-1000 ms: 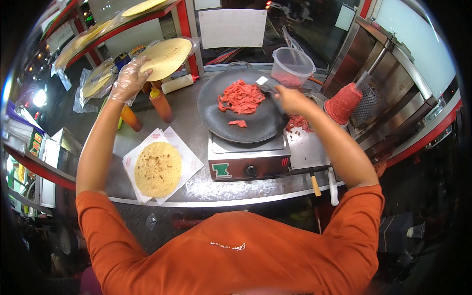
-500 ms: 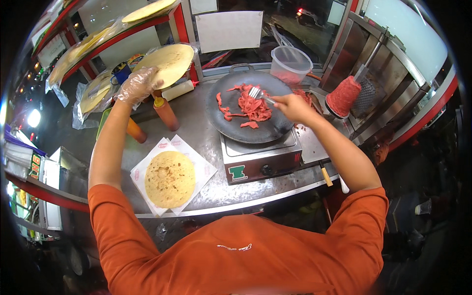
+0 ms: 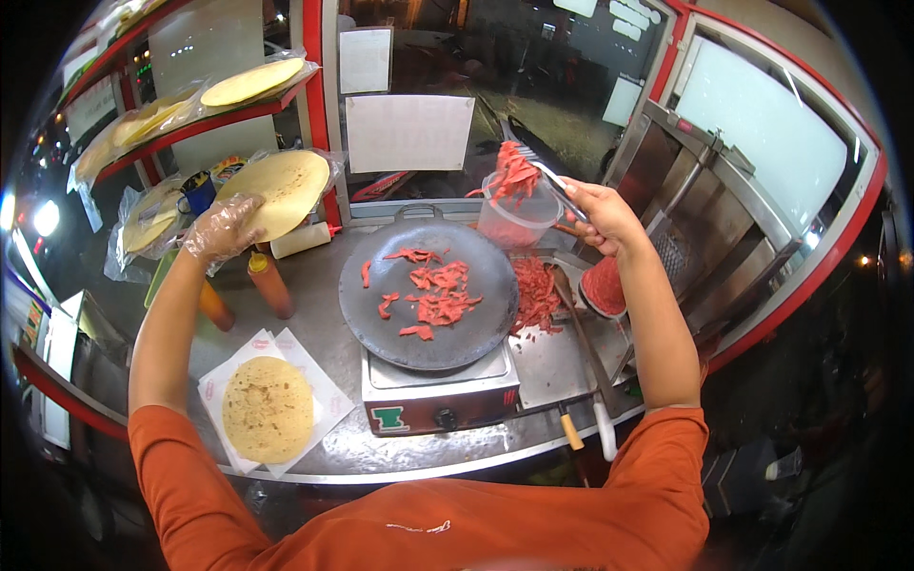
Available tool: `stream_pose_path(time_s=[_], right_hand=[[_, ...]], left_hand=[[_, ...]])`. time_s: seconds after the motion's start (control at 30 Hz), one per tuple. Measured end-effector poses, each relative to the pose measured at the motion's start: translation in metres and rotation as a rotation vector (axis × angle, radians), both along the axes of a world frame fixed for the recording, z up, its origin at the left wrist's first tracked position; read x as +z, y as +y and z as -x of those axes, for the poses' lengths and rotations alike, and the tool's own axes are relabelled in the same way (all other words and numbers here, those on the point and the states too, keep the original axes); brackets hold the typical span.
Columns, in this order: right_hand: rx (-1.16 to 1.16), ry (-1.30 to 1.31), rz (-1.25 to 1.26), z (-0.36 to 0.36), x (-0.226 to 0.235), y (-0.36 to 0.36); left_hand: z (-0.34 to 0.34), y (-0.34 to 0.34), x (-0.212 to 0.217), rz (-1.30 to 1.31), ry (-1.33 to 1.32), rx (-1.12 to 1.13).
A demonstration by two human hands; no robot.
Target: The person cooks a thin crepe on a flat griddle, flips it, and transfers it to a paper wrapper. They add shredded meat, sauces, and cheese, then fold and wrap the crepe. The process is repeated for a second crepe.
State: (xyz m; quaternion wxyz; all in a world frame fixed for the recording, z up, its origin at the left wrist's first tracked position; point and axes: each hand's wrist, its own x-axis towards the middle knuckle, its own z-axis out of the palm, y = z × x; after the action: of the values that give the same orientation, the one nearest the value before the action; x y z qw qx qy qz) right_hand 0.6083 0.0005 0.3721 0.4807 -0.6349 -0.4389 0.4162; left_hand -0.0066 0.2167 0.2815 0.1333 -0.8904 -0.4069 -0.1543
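Note:
My left hand [image 3: 226, 228], in a clear plastic glove, closes on the near edge of a round flatbread [image 3: 286, 195] with clear plastic around its far rim. My raised right hand [image 3: 605, 221] grips a metal fork [image 3: 562, 186]; whether it has a second arm like tongs, I cannot tell. Red meat strips [image 3: 515, 174] hang from its tines above a clear plastic tub [image 3: 519, 221]. More meat strips [image 3: 443, 306] lie scattered on the round black griddle [image 3: 381, 341]. Another browned flatbread [image 3: 268, 409] rests on white paper sheets [image 3: 328, 398] at the near left.
The griddle sits on a stove [image 3: 438, 395]. Right of it are chopped meat [image 3: 535, 295], a long knife [image 3: 586, 338] and a meat cone [image 3: 604, 285] on a spit. Sauce bottles [image 3: 271, 285] stand near my left forearm. Bagged flatbreads [image 3: 252, 83] lie on a shelf.
My right hand has lifted the fork from the griddle, up and right, with meat strips on it. Less meat remains there. My left hand keeps hold of the flatbread; the view has shifted.

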Motion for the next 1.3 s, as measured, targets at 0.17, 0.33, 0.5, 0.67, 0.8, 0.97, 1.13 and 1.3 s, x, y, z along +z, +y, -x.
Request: stream_pose_path(time_s=[0.17, 0.33, 0.5, 0.67, 0.8, 0.97, 1.13, 1.3], right_hand=[[-0.168, -0.322, -0.009, -0.051, -0.038, 0.073], [0.006, -1.48, 0.205, -0.062, -0.084, 0.094], [0.008, -1.345, -0.04, 0.004, -0.066, 0.057], [0.187, -1.302, -0.141, 0.134, -0.121, 0.04], [0.145, -1.415, -0.095, 0.178, -0.148, 0.029], [0.432, -0.466, 0.195, 0.206, -0.114, 0.051], [0.388, -0.791, 0.334, 0.151, -0.081, 0.048], [0.218, -0.437, 0.392, 0.144, -0.104, 0.049]], left_hand=[[-0.002, -0.007, -0.004, 0.005, -0.036, -0.045], [0.005, -0.012, -0.011, -0.136, -0.019, -0.22], [0.013, 0.016, -0.013, -0.217, -0.131, -0.209], [-0.005, 0.023, -0.002, -0.055, -0.247, -0.008], [-0.023, 0.018, 0.034, -0.289, -0.386, -0.177], [-0.029, -0.005, 0.083, -0.266, -0.364, -0.24], [-0.022, -0.066, 0.132, -0.153, -0.528, -0.369], [-0.002, -0.141, 0.141, 0.313, -0.704, -0.271]])
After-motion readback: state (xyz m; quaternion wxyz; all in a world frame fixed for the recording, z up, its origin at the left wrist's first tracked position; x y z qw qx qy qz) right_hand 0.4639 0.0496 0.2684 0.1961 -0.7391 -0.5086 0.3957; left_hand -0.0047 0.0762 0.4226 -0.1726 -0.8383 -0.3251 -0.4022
